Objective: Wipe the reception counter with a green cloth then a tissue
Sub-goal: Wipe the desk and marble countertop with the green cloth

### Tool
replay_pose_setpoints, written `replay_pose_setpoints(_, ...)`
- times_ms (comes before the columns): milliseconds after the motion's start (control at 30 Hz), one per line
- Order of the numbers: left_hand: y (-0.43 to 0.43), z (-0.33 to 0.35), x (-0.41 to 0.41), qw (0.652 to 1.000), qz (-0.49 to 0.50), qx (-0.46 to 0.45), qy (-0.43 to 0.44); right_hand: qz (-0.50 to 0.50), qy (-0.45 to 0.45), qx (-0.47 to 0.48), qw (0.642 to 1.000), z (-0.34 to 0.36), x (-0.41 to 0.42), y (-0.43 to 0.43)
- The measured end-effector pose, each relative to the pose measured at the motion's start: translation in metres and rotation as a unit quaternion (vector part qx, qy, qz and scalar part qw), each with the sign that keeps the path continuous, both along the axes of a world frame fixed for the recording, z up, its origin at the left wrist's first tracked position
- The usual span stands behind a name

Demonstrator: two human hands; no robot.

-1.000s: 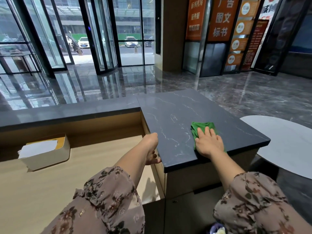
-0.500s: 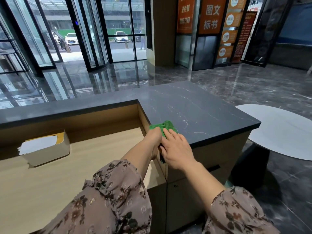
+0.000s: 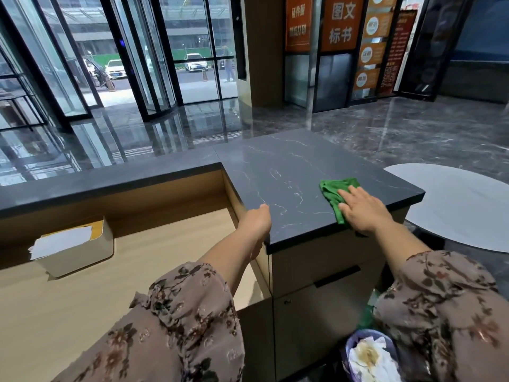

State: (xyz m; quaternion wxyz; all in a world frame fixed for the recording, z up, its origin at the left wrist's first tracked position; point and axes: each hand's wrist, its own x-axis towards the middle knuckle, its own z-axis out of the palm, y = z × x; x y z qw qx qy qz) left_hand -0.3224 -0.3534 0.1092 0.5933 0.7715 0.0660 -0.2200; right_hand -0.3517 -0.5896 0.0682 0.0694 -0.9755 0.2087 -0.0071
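The dark marble reception counter (image 3: pixel 281 172) has white veins and ends in a square block on the right. A crumpled green cloth (image 3: pixel 334 193) lies on it near the front right edge. My right hand (image 3: pixel 363 210) presses flat on the cloth with straight fingers, covering its right part. My left hand (image 3: pixel 254 224) grips the counter's left front edge, thumb on top and fingers down the inner side. A beige tissue box (image 3: pixel 74 249) with a white tissue showing stands on the lower wooden desk (image 3: pixel 137 260) at the left.
A bin (image 3: pixel 371 354) holding used tissues stands on the floor below the counter at the lower right. A white round table (image 3: pixel 462 205) sits to the right of the counter. Drawers run down the counter's front. Glass doors and glossy floor lie beyond.
My right hand has slid the green cloth from the counter's left front corner, next to my left hand, back to the right. My left hand keeps its hold on the edge.
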Motion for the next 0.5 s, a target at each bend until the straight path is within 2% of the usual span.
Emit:
replay_pose_setpoints(100, 0.003, -0.001, 0.001, 1.000, 0.001, -0.014, 0.010, -0.048, -0.003, 0.007, 0.999, -0.002, 0.005, 0.011)
replay_pose_setpoints(233, 0.009, -0.004, 0.003, 0.999, -0.005, -0.021, 0.028, -0.089, -0.054, 0.012, 0.994, -0.010, 0.003, 0.061)
replay_pose_setpoints(500, 0.011, -0.005, 0.001, 1.000, -0.022, -0.004, -0.014, -0.025, -0.157, 0.042, 0.986, -0.023, -0.015, 0.187)
